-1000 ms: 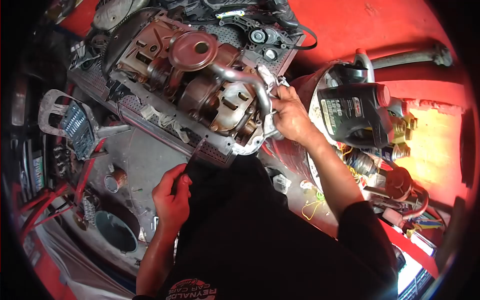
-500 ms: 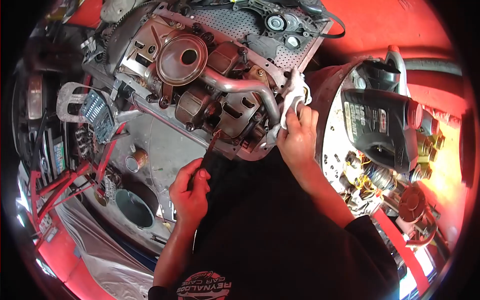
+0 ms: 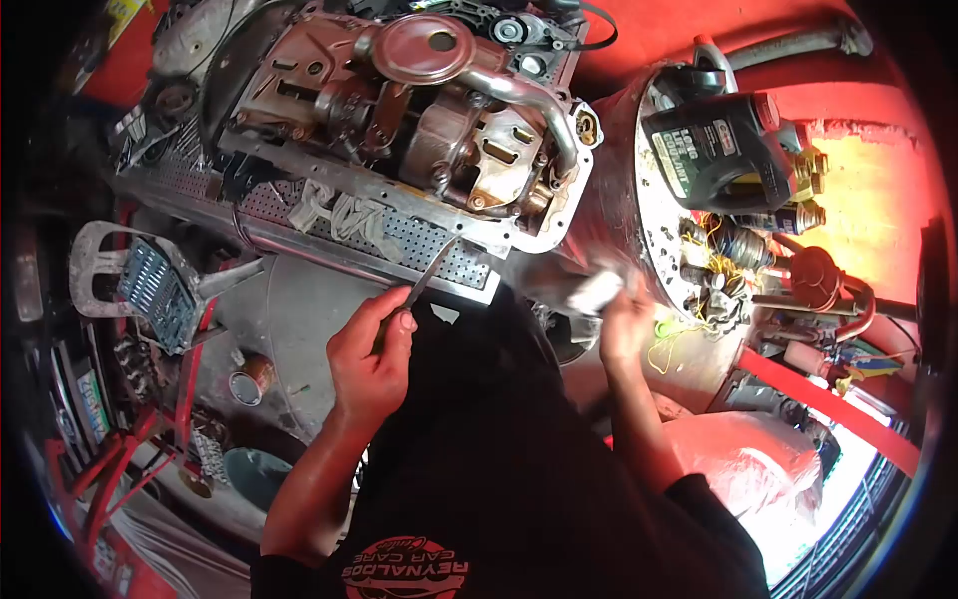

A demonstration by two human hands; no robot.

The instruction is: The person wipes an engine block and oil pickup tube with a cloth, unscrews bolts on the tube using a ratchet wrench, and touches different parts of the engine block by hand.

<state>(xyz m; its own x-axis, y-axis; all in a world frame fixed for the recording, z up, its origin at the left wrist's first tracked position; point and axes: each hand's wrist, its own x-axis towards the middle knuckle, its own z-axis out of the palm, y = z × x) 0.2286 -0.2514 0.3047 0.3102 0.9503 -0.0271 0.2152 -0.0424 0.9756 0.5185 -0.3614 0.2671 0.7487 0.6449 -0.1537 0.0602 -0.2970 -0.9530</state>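
Note:
My left hand [image 3: 369, 344] is closed around the handle of a thin-bladed scraper [image 3: 431, 273], its tip close to the lower flange [image 3: 481, 235] of an upturned engine [image 3: 489, 165]. A round oil pickup [image 3: 399, 62] with a bent metal tube [image 3: 524, 98] sits on top of the engine. To the right, my right hand [image 3: 626, 324] grips a whitish rag [image 3: 591, 290], smeared by motion, below the engine's corner and apart from it. Its fingers are partly blurred.
A perforated metal bench [image 3: 439, 262] carries the engine and some crumpled cloth [image 3: 349, 220]. At right, a drum [image 3: 649, 215] holds a black coolant jug [image 3: 699, 150] and small parts. A plastic chair [image 3: 95, 265] with a socket set [image 3: 160, 295] stands left; a can [image 3: 251, 381] is on the floor.
My right hand has drawn the rag off the engine's right corner and down toward me. The view has shifted, showing the engine higher. My left hand still holds the scraper near the flange.

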